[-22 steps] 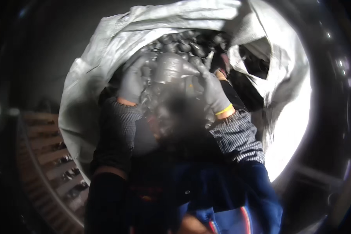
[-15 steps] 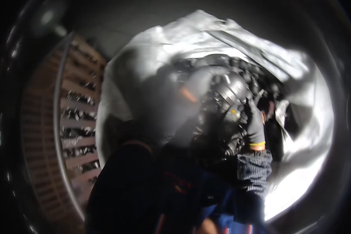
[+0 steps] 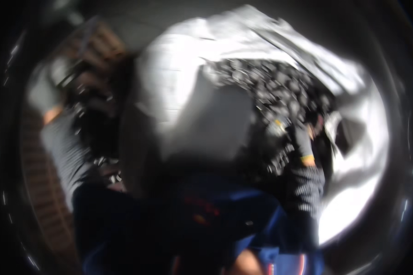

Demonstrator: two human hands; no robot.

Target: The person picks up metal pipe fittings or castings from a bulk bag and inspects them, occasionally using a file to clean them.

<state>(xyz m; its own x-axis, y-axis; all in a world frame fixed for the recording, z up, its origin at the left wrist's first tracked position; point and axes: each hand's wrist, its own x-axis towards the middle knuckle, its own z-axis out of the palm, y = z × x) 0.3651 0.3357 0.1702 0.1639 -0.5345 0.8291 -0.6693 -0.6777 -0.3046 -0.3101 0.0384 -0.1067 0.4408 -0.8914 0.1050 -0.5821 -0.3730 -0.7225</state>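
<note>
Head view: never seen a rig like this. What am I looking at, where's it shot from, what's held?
No machine here: just a person's two hands in grey gloves. The view comes from the left one of two fisheye cameras worn on the head, looking down, so straight edges bend near the rim. The large white sack stands open, with many small dark shiny parts inside. The right hand is in the sack's mouth, beside the parts; whether it grips any is unclear. The left hand is out at the left, by a slatted wooden structure, with a blurred pale object at its fingers; motion blur hides what it is and whether it is held.
</note>
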